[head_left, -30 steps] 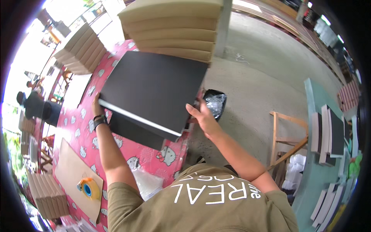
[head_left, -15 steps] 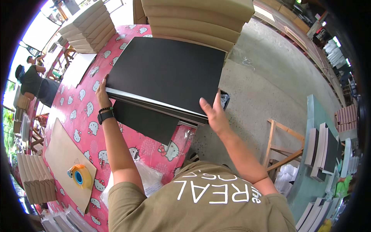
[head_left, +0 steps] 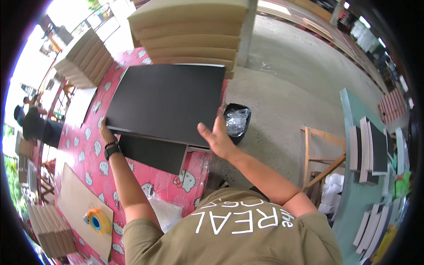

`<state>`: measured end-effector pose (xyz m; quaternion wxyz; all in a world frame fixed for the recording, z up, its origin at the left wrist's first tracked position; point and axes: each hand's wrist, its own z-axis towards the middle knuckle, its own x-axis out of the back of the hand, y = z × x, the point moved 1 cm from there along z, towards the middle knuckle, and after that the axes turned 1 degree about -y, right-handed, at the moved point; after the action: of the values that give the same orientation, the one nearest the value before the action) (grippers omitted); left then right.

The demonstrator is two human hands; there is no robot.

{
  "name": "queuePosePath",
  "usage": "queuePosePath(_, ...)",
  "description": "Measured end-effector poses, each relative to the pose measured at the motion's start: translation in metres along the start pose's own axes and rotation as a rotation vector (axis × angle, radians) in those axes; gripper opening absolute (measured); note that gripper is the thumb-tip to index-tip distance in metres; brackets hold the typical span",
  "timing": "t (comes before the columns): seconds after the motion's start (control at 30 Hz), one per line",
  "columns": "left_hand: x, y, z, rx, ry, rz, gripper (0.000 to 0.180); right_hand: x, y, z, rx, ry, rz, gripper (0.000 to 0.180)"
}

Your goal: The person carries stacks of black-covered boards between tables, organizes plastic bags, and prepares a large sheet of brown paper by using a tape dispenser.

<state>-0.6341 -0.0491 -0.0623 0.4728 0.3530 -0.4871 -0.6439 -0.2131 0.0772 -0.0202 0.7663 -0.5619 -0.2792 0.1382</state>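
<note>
A stack of large black sheets (head_left: 165, 101) lies on the pink table, with one smaller dark sheet (head_left: 154, 153) showing beneath its near side. My left hand (head_left: 107, 134) grips the stack at its near left corner, its fingers along the side. At the near right corner is my right hand (head_left: 221, 140), thumb and fingers stretched apart, its palm beside the edge. Whether its hidden fingers touch the stack, I cannot tell.
Tall brown-wrapped packages (head_left: 190, 35) stand behind the stack. A bin with clear plastic (head_left: 237, 121) is at the right. Yellow tape (head_left: 98, 221) lies on brown board (head_left: 73, 198). A green table (head_left: 342, 212) holds several books. Another person (head_left: 37, 126) is far left.
The stack has come down and its layered front edge shows less. Both hands have gone down with it, and the right hand's fingers have spread. The view has shifted to the right.
</note>
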Motion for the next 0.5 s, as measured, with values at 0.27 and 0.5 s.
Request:
queuePosePath(0.27,-0.013,0.020,-0.012,0.117,0.059,-0.279,0.041,0.034,0.019,0.051,0.024,0.297,-0.081,0.081)
queuePosePath(0.5,-0.012,0.010,-0.004,0.199,-0.032,-0.243,0.044,0.066,0.056,0.163,0.027,0.370,0.237,0.048)
